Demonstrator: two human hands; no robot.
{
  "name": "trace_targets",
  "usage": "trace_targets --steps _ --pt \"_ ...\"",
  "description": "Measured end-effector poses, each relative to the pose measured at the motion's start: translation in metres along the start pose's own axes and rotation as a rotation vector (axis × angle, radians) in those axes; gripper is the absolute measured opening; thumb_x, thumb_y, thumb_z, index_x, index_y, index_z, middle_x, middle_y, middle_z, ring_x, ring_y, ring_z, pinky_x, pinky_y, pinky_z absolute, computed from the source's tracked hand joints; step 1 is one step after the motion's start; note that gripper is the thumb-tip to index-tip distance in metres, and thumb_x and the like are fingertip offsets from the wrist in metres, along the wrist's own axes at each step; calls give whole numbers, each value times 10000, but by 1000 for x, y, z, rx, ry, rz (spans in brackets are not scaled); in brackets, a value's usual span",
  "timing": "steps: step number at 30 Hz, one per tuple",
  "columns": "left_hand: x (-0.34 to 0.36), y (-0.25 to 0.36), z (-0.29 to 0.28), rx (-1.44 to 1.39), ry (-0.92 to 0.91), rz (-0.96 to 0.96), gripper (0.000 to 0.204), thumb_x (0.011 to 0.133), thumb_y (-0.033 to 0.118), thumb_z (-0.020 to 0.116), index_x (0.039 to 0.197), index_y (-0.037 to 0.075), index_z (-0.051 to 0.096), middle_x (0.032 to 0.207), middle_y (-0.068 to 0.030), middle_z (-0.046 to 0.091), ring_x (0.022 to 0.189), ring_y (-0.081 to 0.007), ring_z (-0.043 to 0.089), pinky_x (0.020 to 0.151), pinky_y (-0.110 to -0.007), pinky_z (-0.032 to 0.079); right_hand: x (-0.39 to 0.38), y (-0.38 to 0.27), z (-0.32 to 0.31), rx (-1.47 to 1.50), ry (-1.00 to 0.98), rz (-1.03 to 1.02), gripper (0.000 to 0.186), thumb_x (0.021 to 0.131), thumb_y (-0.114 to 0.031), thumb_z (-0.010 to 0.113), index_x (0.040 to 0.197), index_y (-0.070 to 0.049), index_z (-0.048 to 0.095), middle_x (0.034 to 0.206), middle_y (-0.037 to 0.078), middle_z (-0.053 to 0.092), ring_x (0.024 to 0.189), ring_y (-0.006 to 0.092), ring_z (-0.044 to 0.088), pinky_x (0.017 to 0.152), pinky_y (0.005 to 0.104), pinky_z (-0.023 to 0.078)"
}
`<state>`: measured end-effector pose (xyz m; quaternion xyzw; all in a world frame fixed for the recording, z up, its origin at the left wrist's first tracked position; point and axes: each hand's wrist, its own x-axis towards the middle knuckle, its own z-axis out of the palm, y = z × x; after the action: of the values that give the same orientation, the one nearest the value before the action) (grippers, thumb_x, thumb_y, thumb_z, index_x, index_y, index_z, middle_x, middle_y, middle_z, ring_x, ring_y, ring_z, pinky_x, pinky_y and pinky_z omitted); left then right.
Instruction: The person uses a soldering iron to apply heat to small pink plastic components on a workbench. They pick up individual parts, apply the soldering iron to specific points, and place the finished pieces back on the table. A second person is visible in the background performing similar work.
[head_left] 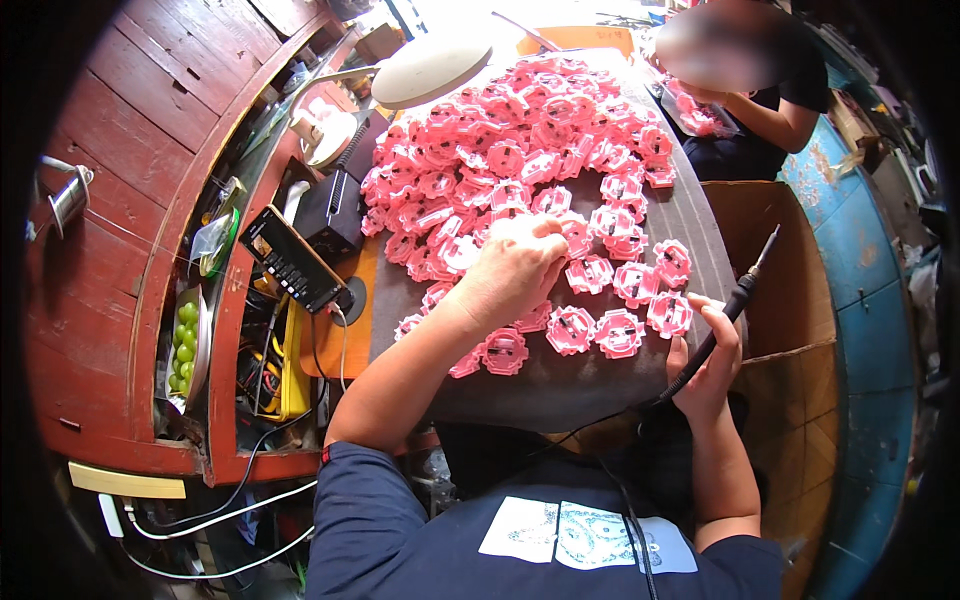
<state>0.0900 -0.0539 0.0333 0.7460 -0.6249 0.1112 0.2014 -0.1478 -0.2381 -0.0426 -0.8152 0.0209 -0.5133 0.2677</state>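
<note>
Hand (L) (518, 255), reaching over mid. of mat: fingers curled at edge of a pink part (578, 238); can't tell if pinched or merely touched. Hand (R) (712, 365), at mat's R edge: closed round handle of soldering iron (738, 298), w/ thumb & forefinger also beside a second pink part (668, 314); contact there unclear. Iron's bare tip points up & away. Good technique, as judged: grip parts by outer rim, tip well clear of plastic & L wrist, cord slack; work from loose near parts, not the heap (470, 150), which could slide.

Surface & room, L to R: red planks (130, 200) w/ wire spool (70, 198); green fruit (185, 345) in a pale container; phone (292, 258) propped upright, tilted, near black box (330, 212); orange tabletop (345, 362) under dark grey mat (480, 398); lamp (435, 75) over far L side of heap; co-worker (805, 85) at far R, w/ tray of pink pieces (690, 112); open carton (790, 265) beside mat; worn blue panels (870, 350) at extreme R.
</note>
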Motion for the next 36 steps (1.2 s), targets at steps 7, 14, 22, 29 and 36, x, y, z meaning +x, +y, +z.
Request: trace_targets --steps 7,14,22,29,36 --pt "2 -5 1 -39 52 32 171 890 45 693 1061 59 689 1121 -104 697 1011 -331 698 875 -458 543 0 -1 1 -22 -5 -3 452 899 -88 710 1295 -24 502 1189 256 684 1036 409 658 908 494 533" --pt "0 -7 -2 -125 -14 72 260 875 20 697 1127 82 702 1193 -106 694 1073 -334 702 911 -466 567 -2 -1 1 -37 -13 2 441 911 -106 704 1294 -24 502 1182 256 683 1021 413 660 896 499 531" --pt "2 -6 -1 -183 19 109 247 826 10 718 1064 67 689 1178 -132 700 1115 -358 694 948 -469 569 -2 -1 1 -53 3 -12 426 919 -137 715 1280 -27 516 1170 251 691 994 412 659 883 507 526" --pt "2 -7 2 -174 -46 85 218 839 12 715 1049 60 683 1203 -125 705 1128 -344 696 948 -467 554 -2 0 1 -68 -7 -25 424 925 -150 713 1280 -26 516 1159 244 697 984 414 660 874 508 524" --pt "14 -23 11 -56 25 70 220 896 17 695 1107 75 722 1208 -107 712 1106 -330 702 954 -445 537 -1 -2 1 -65 -14 -27 422 928 -153 709 1280 -28 513 1161 244 697 989 419 662 878 513 524"
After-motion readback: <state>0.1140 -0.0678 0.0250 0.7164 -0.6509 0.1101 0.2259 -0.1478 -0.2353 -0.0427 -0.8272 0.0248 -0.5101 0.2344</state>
